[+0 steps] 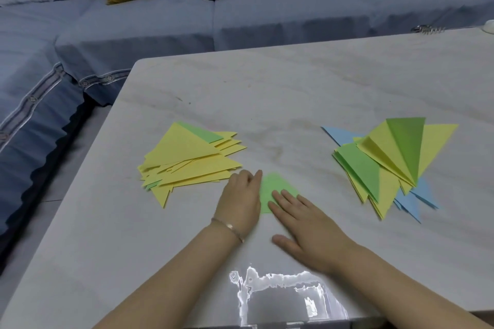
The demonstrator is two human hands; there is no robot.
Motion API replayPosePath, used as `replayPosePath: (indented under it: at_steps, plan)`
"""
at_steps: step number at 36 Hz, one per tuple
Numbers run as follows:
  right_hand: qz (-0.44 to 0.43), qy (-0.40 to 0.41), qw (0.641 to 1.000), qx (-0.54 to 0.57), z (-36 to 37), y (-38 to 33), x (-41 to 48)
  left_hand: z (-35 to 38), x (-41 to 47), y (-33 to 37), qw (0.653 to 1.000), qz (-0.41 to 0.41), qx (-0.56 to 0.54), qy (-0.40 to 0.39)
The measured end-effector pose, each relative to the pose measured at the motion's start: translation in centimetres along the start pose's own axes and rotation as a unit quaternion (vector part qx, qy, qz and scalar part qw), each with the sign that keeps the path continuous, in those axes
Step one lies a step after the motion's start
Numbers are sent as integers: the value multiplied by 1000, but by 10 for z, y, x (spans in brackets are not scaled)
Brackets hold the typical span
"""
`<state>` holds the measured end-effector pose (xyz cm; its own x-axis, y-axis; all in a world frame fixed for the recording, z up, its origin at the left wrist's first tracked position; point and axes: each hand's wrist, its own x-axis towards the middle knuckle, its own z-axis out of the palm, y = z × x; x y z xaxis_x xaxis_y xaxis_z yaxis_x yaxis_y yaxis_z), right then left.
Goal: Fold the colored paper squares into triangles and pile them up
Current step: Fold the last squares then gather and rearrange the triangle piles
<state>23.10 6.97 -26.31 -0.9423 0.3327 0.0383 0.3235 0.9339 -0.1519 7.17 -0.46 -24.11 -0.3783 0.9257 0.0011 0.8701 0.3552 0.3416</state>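
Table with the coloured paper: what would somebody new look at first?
Probably the two hands at the middle of the pale marble-look table: the right hand lies flat on a small green folded paper, the left hand touches its edge. Then the piles: mostly yellow paper triangles heaped on the left, and yellow, green and blue paper triangles fanned out on the right.

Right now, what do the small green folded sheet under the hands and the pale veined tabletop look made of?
small green folded sheet: thin matte paper, it seems. It lies flat and shows no shine.
pale veined tabletop: probably polished marble or a stone-look slab, judging by the grey veining and the bright glare at the near edge.
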Motion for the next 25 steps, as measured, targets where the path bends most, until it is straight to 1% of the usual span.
replayPosePath:
  at_steps: [2,3,4,5,6,7,9,10,13,15,21,25]
  plan:
    - [2,-22,1000,-3,7,-4,-1,5,-15,9,999,30,-43,-12]
    - [0,-24,1000,-5,9,-4,-2,13,-23,11,998,51,-29,-20]
    - [-3,-25,1000,-9,12,-3,-2,18,-30,12,997,55,-30,-41]
    - [-8,-25,1000,-13,13,-3,-3,17,-36,15,996,30,-36,-78]
    - [-11,-26,999,-17,13,-2,-4,20,-39,16,996,28,-21,-88]
    - [-14,-27,999,-19,13,-2,-4,20,-42,16,993,21,8,-120]
    - [-18,-30,999,-21,10,0,-6,24,-47,10,988,38,33,-149]
    - [-19,-30,999,-24,8,1,-8,22,-48,11,987,47,39,-147]
    - [-12,-27,999,-36,4,6,-16,23,-49,8,983,14,83,-162]
    - [-3,-24,999,-42,2,11,-23,27,-50,6,980,18,122,-156]
    - [47,-17,997,-56,-1,27,-47,26,-53,8,976,26,144,-163]
    - [73,-3,995,-66,0,32,-57,26,-58,8,979,-9,131,-156]
